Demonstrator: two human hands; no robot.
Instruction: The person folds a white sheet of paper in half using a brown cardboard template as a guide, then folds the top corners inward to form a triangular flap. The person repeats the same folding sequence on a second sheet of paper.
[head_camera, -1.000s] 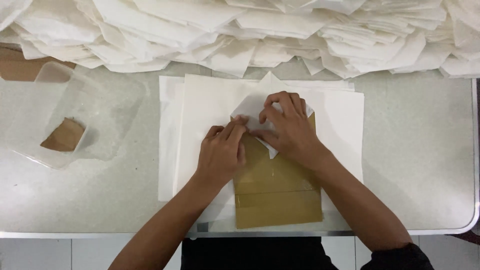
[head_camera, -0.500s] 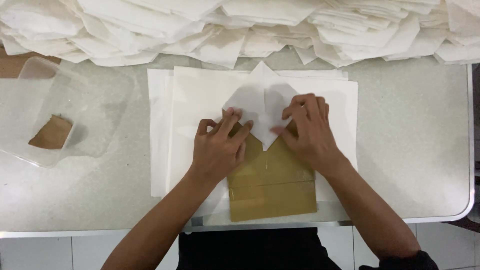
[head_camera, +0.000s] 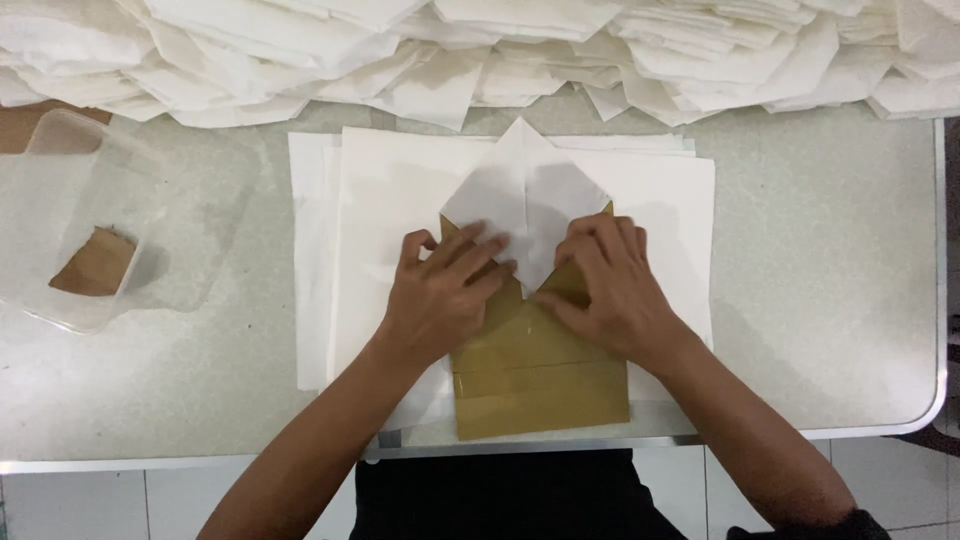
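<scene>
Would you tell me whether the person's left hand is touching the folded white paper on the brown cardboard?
Touching. The head view shows the left hand with fingers spread flat on the lower edge of the folded white paper, no gap visible.

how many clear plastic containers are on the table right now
1: a clear plastic container at the table's left edge, holding a brown piece. Others may be hidden beyond the frame.

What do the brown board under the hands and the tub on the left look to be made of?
The brown board looks like cardboard with a glossy skin, perhaps tape: bands of sheen run across it. The white sheet folded over it looks like thin matte paper, holding sharp creases. The tub looks like clear plastic: the table shows through its walls.
</scene>
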